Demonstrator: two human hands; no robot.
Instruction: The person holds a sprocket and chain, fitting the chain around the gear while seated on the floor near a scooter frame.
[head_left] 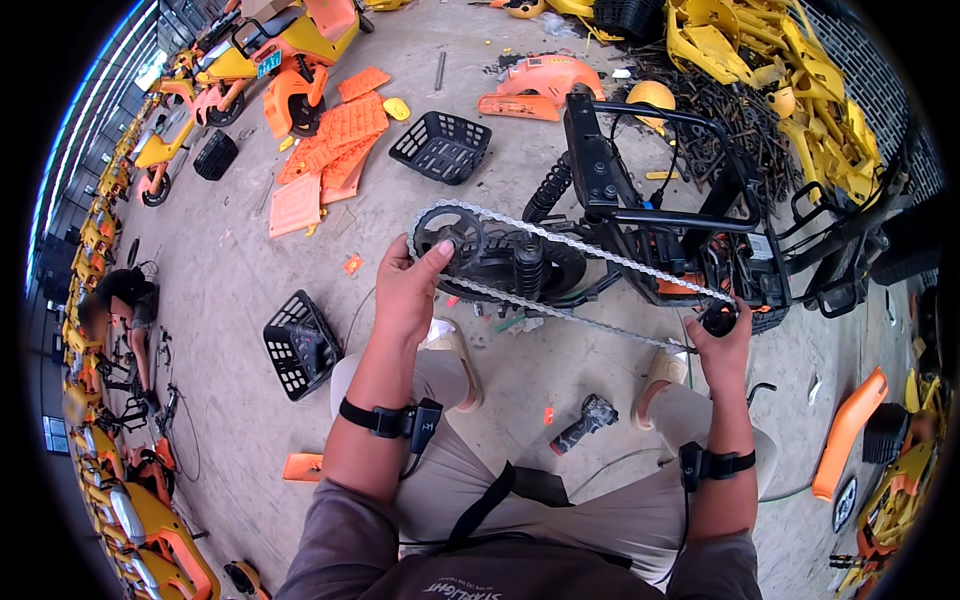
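A silver chain (590, 248) stretches between my two hands, looped round a black part at each end. My left hand (408, 290) is closed on the large black chainring (477, 222), thumb on its hub. At the other end my right hand (722, 350) grips a small dark round part (719, 318), probably the small sprocket; the fingers partly cover it. The chain is held in front of a stripped black scooter frame (640, 215), whose rear wheel (565, 262) and coil shock absorber (548, 190) show behind it.
A cordless power tool (585, 424) lies on the floor between my feet. Black plastic baskets (300, 345) (440, 148) stand left and ahead. Orange panels (340, 140) lie beyond; yellow panels (715, 45) are heaped at far right. At left a person (130, 300) crouches beside rows of scooters.
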